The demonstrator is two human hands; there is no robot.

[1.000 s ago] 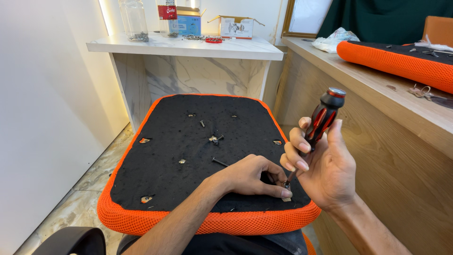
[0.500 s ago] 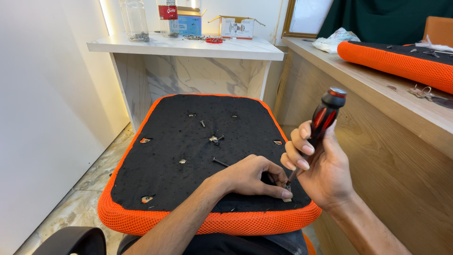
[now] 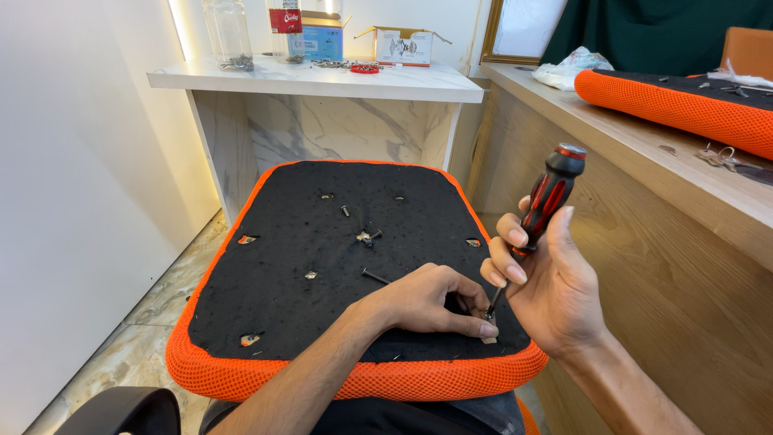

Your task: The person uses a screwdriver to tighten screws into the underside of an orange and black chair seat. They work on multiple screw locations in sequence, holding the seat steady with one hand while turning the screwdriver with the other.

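Seat cushion [image 3: 322, 266], black underside, orange mesh rim: at its near right corner the left hand [image 3: 431, 302] is laid, fingertips pinched beside the screwdriver [image 3: 541, 205] tip; the handle is gripped by the right hand [image 3: 547, 286]. Loose screws [image 3: 366, 238] are scattered mid-cushion; beyond it, a marble table [image 3: 322, 80]

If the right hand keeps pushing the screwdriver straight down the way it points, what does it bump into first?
Probably the screw spot on the black seat underside, right beside the left hand's fingertips. The right hand aims the screwdriver tip there; the screw itself is too small to make out.
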